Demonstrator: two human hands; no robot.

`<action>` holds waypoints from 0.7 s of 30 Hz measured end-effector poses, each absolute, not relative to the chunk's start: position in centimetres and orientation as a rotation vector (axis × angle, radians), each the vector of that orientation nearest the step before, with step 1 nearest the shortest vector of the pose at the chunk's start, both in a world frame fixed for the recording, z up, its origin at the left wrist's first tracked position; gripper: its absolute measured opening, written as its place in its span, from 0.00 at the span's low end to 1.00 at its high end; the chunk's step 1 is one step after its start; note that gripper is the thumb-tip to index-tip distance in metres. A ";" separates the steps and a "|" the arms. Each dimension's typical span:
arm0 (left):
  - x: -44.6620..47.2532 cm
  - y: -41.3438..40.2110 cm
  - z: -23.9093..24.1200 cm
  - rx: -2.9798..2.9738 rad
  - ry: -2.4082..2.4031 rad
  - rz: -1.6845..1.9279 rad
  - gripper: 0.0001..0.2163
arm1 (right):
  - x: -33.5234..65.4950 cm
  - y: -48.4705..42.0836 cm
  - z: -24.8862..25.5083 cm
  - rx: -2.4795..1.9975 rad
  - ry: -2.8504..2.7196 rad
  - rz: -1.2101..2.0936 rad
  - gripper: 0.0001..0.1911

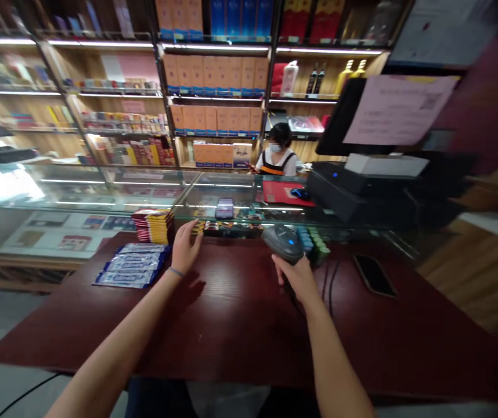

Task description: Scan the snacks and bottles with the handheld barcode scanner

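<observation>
My right hand (296, 273) is wrapped round the handle of a dark barcode scanner (282, 242), which shows a small blue light on top. The scanner is held above the table, its head toward the glass counter. My left hand (186, 248) holds nothing; its fingers are stretched forward and slightly apart. Left of that hand are a stack of red and yellow packs (155, 226) and flat blue-and-white packets (132, 265). Small green and blue cylindrical items (317, 247) stand just behind the scanner, partly covered by it.
The dark red table (227, 325) meets a glass display counter (231, 183). A phone (374, 275) lies at right, near a cable. On the counter are a monitor (340, 116), a mouse (300, 193) and a small device (225, 208). A person (278, 157) is behind it, before stocked shelves.
</observation>
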State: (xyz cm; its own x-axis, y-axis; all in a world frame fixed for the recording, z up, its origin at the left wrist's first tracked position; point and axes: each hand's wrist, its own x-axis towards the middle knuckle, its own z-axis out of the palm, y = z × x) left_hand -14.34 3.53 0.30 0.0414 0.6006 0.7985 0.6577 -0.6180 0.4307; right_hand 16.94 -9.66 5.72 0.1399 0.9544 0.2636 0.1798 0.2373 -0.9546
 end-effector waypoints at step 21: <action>10.3 -5.9 -6.2 -3.164 -1.117 -1.757 0.27 | 27.8 -12.1 7.0 -1.215 -0.843 0.747 0.15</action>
